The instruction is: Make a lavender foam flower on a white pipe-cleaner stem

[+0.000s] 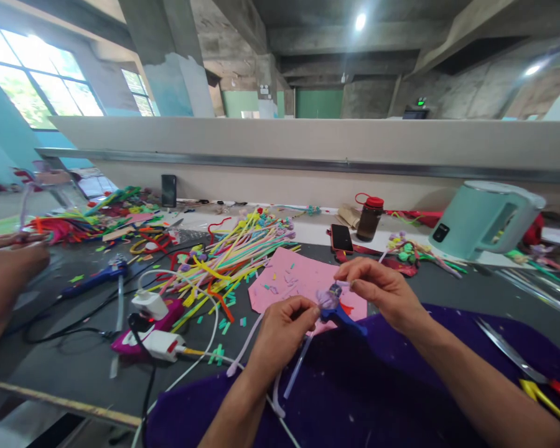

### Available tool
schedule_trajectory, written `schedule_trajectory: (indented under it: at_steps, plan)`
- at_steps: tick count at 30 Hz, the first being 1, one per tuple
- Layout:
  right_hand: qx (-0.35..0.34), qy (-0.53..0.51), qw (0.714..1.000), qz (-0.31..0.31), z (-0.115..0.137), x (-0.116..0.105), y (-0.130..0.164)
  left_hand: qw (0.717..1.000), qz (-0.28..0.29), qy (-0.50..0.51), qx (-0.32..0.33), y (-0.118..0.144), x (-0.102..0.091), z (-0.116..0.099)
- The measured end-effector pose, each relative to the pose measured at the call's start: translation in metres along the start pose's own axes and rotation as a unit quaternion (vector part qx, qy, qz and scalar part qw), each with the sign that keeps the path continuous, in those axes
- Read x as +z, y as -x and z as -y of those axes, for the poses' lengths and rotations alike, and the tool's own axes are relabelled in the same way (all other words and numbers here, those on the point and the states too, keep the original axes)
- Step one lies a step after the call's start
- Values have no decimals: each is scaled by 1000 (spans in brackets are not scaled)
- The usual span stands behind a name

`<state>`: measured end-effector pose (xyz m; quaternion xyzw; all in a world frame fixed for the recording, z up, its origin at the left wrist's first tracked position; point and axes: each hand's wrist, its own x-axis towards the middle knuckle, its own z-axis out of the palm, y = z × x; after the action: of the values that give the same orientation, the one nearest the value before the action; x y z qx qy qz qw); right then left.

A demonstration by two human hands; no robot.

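Note:
My left hand (280, 333) and my right hand (378, 289) meet over a purple cloth (392, 386) at the table's near edge. Between their fingertips sits a small lilac pipe-cleaner figure (327, 298) with a blue piece below it. My left hand pinches the figure from the left, and lilac pipe-cleaner strands (280, 379) trail down from it. My right hand pinches the figure's top from the right. A pink foam sheet (292, 280) with small cut scraps lies just behind the hands.
A heap of coloured pipe cleaners (233, 255) lies left of the pink sheet. Glue guns (96, 279) and white plugs (150, 303) with cables sit at the left, near another person's hands (9, 264). A phone (341, 238), a bottle (368, 218), a mint kettle (485, 218) and scissors (536, 376) are at the right.

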<state>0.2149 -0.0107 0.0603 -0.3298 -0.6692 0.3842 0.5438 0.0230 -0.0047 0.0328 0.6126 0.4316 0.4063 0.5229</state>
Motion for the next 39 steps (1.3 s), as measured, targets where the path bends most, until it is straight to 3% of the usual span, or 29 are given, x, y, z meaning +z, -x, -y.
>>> schedule_trajectory:
  at_steps: [3,11,19,27,39]
  plan:
    - [-19,2,999,33,4,1,-1,999,35,-40,6,2,5,-5]
    - [57,-37,993,97,-8,5,-1,992,41,-117,26,2,10,-3]
    - [59,-64,992,89,-15,7,-2,992,45,-117,5,2,7,1]
    - [73,-84,990,87,-17,9,-1,997,35,-66,-25,2,7,4]
    - [32,-40,997,62,-20,8,1,995,32,70,-69,-2,8,0]
